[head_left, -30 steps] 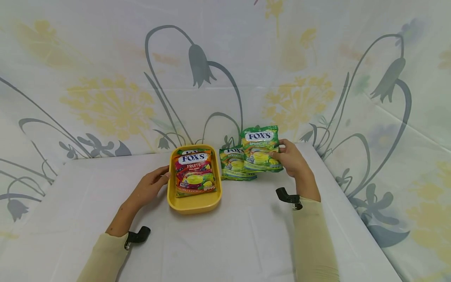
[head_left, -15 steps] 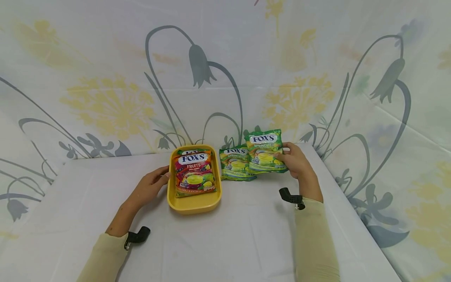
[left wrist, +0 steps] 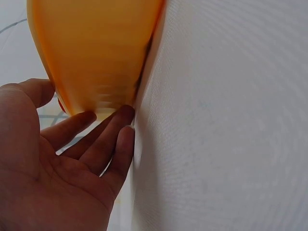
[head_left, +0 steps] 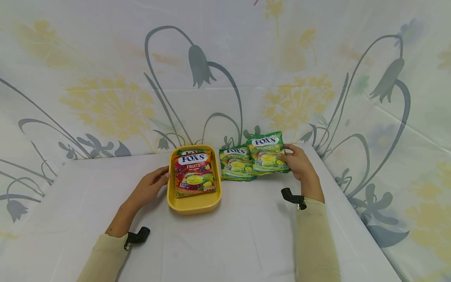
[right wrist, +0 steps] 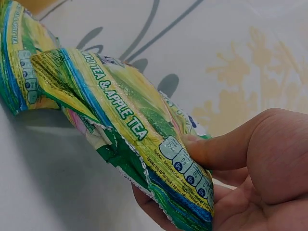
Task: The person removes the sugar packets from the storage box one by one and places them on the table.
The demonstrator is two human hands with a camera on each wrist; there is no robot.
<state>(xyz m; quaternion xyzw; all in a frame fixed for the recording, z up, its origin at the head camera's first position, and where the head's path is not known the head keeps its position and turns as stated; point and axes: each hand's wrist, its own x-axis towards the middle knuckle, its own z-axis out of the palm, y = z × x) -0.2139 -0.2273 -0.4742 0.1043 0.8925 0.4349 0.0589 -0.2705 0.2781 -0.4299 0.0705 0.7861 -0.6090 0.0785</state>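
My right hand [head_left: 298,161] pinches the right edge of a green Fox's Spring Tea candy bag [head_left: 267,153], thumb on the front and fingers behind. In the right wrist view, the candy bag [right wrist: 130,115] is tilted. A second green candy bag [head_left: 235,164] lies just left of it, its right edge overlapped by the held one. My left hand [head_left: 148,188] rests its fingertips against the left side of a yellow tray [head_left: 195,205]. In the left wrist view, the relaxed fingers [left wrist: 108,139] touch the tray's outer wall. Inside lies a red Fox's Fruits candy bag [head_left: 194,174], covering most of another bag.
A white cloth [head_left: 243,239] covers the table. Behind it rises a floral-printed backdrop [head_left: 225,78], close to the table's far edge. A black wrist camera [head_left: 139,235] sits on the left sleeve and another black camera [head_left: 292,197] on the right.
My right hand has moved a little right and toward me with the green candy bag, uncovering more of the second one. The left hand and tray have stayed put.
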